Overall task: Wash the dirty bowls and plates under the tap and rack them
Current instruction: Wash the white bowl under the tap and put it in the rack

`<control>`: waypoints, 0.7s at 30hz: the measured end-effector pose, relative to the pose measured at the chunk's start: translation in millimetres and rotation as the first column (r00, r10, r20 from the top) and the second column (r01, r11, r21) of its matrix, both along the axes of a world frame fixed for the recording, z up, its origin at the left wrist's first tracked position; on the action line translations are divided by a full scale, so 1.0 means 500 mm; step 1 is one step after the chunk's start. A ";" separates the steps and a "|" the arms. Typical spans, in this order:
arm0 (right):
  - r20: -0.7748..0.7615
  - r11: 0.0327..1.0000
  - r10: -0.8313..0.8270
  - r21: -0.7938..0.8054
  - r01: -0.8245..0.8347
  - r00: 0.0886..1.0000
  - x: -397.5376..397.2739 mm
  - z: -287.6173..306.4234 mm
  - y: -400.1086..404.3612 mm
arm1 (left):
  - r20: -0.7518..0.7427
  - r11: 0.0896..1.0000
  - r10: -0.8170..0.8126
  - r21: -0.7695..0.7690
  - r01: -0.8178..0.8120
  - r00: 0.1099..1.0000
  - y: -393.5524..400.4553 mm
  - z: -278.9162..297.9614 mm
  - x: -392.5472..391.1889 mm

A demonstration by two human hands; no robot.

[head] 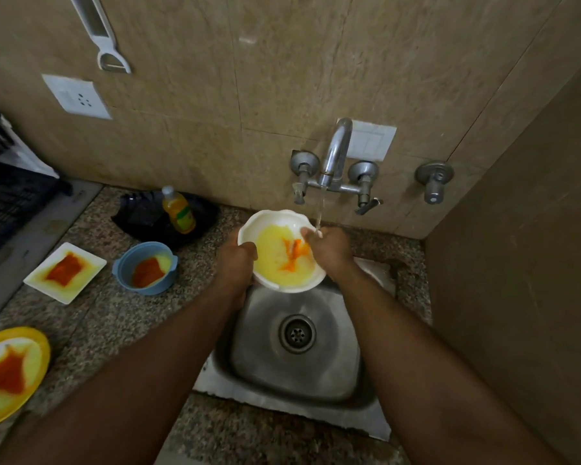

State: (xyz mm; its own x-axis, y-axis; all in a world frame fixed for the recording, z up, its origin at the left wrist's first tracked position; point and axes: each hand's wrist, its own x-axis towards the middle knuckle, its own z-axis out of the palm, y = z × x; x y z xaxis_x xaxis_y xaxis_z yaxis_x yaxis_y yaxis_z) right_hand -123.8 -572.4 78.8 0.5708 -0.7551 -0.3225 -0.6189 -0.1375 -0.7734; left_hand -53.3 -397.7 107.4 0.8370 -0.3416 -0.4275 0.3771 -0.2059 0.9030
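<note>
We have the white scalloped bowl held above the far edge of the steel sink, just under the tap, whose thin stream falls onto the bowl's far right rim. Our left hand grips the left rim, thumb curled over the edge. Our right hand reaches in from the right, fingers on the inner wall near the orange smear; whether they pinch the rim or only rub we cannot tell.

To do this well, we judge the bowl should tilt so the water runs across the yellow film and the orange patch rather than off the rim. Our right fingers should rub the smear in circles while the left hand turns the bowl, bringing each scallop under the stream. A firm left grip matters, since a wet, greasy rim is likely to slip.

Waiting on the speckled counter to the left are a blue bowl, a white square plate and, nearer, a yellow plate, all stained. A soap bottle stands beyond the blue bowl, and the dark rack sits at the far left.
</note>
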 end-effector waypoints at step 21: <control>0.148 0.976 -0.083 0.210 0.051 0.985 -0.020 -0.011 0.055 | 0.083 0.984 0.174 -0.061 -0.169 0.981 -0.001 0.005 -0.028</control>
